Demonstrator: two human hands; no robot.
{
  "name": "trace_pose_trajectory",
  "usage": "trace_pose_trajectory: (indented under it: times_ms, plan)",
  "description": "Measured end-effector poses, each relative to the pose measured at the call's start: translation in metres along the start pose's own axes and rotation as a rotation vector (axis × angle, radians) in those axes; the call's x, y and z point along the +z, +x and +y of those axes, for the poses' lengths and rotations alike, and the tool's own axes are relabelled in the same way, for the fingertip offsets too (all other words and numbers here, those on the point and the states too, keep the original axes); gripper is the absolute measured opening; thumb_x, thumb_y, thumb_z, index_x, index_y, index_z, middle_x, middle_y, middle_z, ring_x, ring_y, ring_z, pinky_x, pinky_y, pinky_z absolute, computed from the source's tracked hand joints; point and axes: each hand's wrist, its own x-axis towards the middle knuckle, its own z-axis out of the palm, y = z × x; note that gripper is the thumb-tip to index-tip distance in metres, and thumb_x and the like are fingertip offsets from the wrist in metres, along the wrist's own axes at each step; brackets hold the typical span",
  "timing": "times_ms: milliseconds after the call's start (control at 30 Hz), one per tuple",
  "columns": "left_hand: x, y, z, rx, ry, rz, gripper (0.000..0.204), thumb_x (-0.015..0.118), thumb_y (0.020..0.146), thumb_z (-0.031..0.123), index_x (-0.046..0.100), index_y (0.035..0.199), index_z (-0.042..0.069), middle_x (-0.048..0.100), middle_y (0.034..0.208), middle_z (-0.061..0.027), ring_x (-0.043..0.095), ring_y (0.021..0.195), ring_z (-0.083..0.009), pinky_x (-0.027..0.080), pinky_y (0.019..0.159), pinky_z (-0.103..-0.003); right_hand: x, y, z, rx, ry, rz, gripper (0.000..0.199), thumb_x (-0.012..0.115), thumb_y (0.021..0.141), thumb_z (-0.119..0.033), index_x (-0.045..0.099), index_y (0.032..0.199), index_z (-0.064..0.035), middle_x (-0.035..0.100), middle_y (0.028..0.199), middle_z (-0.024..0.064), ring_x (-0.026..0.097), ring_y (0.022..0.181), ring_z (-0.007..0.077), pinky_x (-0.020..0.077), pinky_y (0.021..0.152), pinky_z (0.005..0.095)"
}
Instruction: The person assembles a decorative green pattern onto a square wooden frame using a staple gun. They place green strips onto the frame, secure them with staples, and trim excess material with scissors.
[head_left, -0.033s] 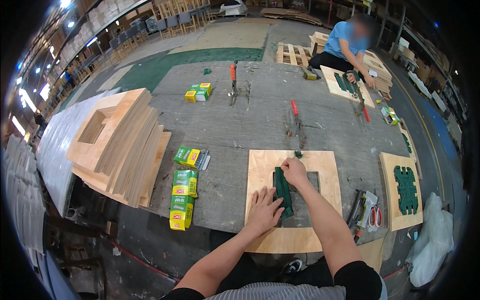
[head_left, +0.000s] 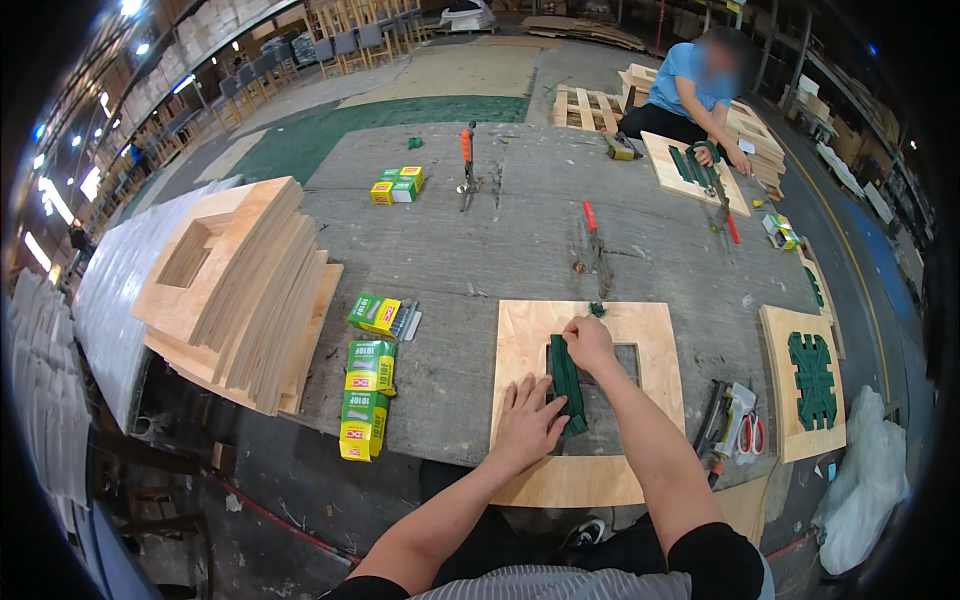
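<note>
Long flat dark-green band (head_left: 567, 376) along the left inner edge of a pale rectangular plywood frame (head_left: 655, 345), our right hand (head_left: 588, 343) pinching its far end, our left hand (head_left: 527, 425) spread-fingered against it.

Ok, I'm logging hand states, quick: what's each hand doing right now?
Left hand: open, fingers spread on the wooden board and green strap.
Right hand: fingers bunched at the strap's far end; grip cannot be told.
</note>
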Motion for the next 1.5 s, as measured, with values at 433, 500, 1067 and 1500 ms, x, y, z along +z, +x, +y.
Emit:
trace_pose_trajectory:
  times_ms: [433, 500, 1067, 1500]
  plan:
    - [0.008, 0.051, -0.023, -0.060, -0.108, 0.040, 0.038, 0.062, 0.099, 0.028, 0.067, 0.131, 0.009, 0.058, 0.145, -0.0104, 0.041, 0.142, -0.0449, 0.027, 0.119, -0.061, -0.001, 0.017, 0.003, 0.097, 0.010, 0.017, 0.015, 0.075, 0.086, -0.020, 0.070, 0.090, -0.0064, 0.069, 0.097, 0.0161, 0.068, 0.094, 0.0356, 0.0548, 0.084, 0.0461]
    - [0.009, 0.068, -0.028, -0.026, -0.054, 0.023, 0.039, 0.061, 0.100, 0.027, 0.065, 0.134, 0.008, 0.058, 0.146, -0.0097, 0.040, 0.144, -0.0453, 0.026, 0.120, -0.062, 0.002, 0.018, 0.005, 0.087, -0.001, 0.040, 0.016, 0.077, 0.085, -0.021, 0.070, 0.089, -0.0062, 0.070, 0.094, 0.0155, 0.069, 0.090, 0.0348, 0.0551, 0.082, 0.0452]
    - [0.020, 0.089, -0.030, -0.008, 0.178, -0.042, 0.050, 0.054, 0.103, 0.032, 0.053, 0.148, 0.012, 0.047, 0.156, -0.0032, 0.030, 0.151, -0.0431, 0.017, 0.124, -0.062, -0.010, 0.024, 0.015, 0.098, 0.005, -0.034, 0.018, 0.077, 0.086, -0.020, 0.072, 0.095, -0.0052, 0.073, 0.088, 0.0110, 0.071, 0.076, 0.0267, 0.0559, 0.068, 0.0384]
    - [0.014, 0.084, -0.031, -0.060, 0.220, -0.092, 0.055, 0.051, 0.103, 0.037, 0.048, 0.153, 0.013, 0.040, 0.161, -0.0026, 0.022, 0.154, -0.0424, 0.009, 0.125, -0.064, -0.198, -0.203, 0.179, 0.653, -0.208, 0.549, 0.034, 0.075, 0.090, -0.027, 0.072, 0.106, 0.0027, 0.074, 0.100, 0.0228, 0.073, 0.095, 0.0375, 0.0550, 0.085, 0.0436]
